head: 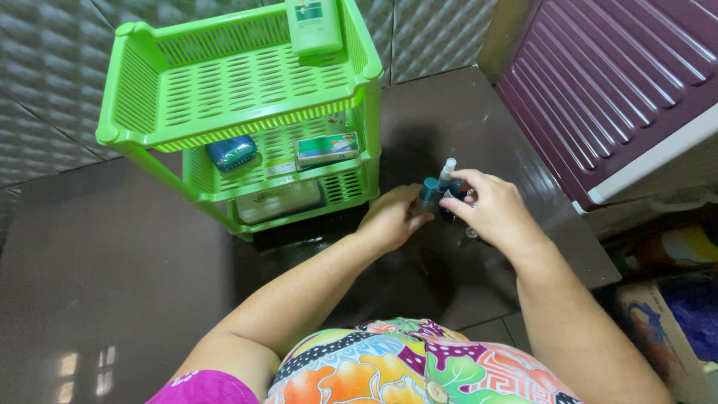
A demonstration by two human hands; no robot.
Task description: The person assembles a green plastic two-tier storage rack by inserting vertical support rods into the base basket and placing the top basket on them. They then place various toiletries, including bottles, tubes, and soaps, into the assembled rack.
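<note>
Hands meet just right of centre over a dark glossy tabletop (112,254), seen from above by the person wearing the camera. Left hand (390,218) is curled shut around a small teal bottle (428,193), gripping it low on its body so it stands upright and steady. Right hand (493,209) is half-closed at about three o'clock from that bottle, fingertips pinched on a dark blue spray bottle (452,191) with a pale, narrow nozzle (447,169) pointing up toward twelve o'clock — a light grip high up, which leaves the top free. The two bottles touch or nearly touch; most of each is hidden by fingers, so their shapes and any labels cannot be told. At ten o'clock from the hands stands a bright green slatted plastic rack (247,97) with three tiers. Its top tier carries a pale green bottle (314,26) at the back right corner; the middle tier holds a blue soap-like block (230,152) and a flat box (327,147) — below, a whitish container (278,200) sits on the lowest tier. At two o'clock, a maroon ribbed cabinet (613,82) stands beside the table.
</note>
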